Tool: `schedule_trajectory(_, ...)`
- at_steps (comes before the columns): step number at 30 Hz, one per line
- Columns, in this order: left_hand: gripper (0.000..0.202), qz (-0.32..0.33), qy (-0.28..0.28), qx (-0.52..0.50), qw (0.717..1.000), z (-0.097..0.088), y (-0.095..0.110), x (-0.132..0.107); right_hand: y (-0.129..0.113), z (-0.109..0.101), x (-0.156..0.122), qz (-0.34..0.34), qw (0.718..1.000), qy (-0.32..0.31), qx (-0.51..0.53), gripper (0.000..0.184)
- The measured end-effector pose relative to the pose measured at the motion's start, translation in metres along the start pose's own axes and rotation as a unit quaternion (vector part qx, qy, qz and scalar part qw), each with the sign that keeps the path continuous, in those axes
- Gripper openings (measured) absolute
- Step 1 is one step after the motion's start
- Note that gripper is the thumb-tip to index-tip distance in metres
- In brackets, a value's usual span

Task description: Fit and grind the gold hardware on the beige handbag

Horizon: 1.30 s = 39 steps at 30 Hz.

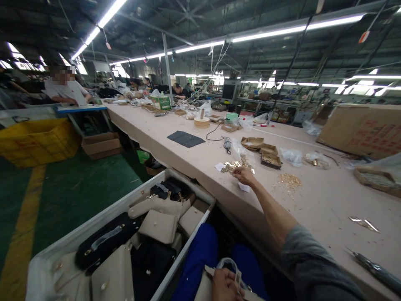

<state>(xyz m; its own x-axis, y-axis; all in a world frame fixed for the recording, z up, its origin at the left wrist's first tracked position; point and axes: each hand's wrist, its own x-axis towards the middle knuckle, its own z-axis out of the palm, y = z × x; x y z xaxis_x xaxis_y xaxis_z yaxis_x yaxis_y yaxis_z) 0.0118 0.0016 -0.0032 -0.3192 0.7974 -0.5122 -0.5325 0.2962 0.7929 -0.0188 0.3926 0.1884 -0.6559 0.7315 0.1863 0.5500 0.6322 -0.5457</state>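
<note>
R hand [244,176] at a pile of gold metal pcs [230,167] on table [313,205]; fingers bent, tips close together, can't tell if anything's pinched, tips too small/blurry. L hand [224,285] cut off at btm edge, fingers curled around a beige bag [203,289] in lap, gripping it; most of bag hidden behind hand or out of frame. Clear plastic strip [238,276] loops by L fingers, ends hard to make out. Blue trousers [200,255] partly covered by bag. Grey sleeve [310,255] on R arm, cut off at btm. White bin [94,223] beside lap, also cut off; bags inside overlap, lower ones hidden.

Materials: bin hard plastic; bags in it smooth, boxy, beige or black, some w/ small gold studs. Table cover pinkish, matte. Heap of tiny gold bits [288,182] right of R hand, shapes unclear. Cardboard trays [252,143] beyond, brown, low-sided. Dark sheet [186,139] flat, angular. Pen-like tool [376,265], dark, thin tip, cut off at R edge.
</note>
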Motion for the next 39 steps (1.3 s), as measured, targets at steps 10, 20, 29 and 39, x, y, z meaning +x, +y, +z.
schedule_trajectory(10,0.027,-0.016,-0.055,0.081,0.995,-0.002,0.02,-0.009,-0.031,0.056,-0.287,0.102,0.887,0.127,0.432,0.022)
schedule_trajectory(20,0.027,-0.002,-0.084,0.1,0.991,0.003,0.007,-0.007,-0.007,0.121,-0.394,0.292,0.831,0.167,0.442,0.044)
schedule_trajectory(29,0.03,0.028,-0.081,0.146,0.986,-0.004,0.0,-0.002,-0.004,0.135,-0.388,0.286,0.852,0.122,0.42,0.045)
schedule_trajectory(39,0.038,0.027,-0.13,0.116,0.984,-0.005,0.004,0.0,-0.007,0.134,-0.385,0.249,0.86,0.064,0.44,0.04)
